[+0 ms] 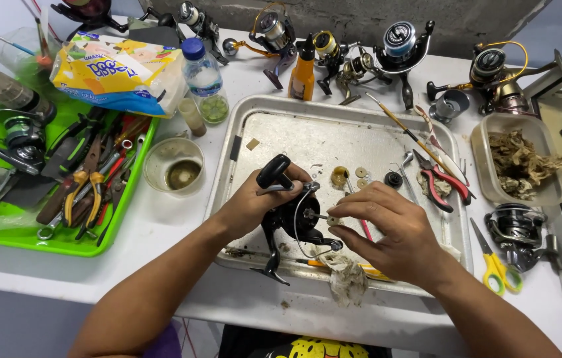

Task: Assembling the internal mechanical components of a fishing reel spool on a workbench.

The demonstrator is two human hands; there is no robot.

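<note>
Bright, even light, apparently from overhead, fills the scene. The metal tray (274, 126) shows soft glare, and shadows under the hands are faint. Focus is sharp at centre; the wide lens bends the edges.

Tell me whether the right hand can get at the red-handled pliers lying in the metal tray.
Probably yes. The red-handled pliers lie uncovered in the metal tray, just beyond the right hand, with nothing between them. But its fingers are pinching a small part at the black fishing reel.
</note>
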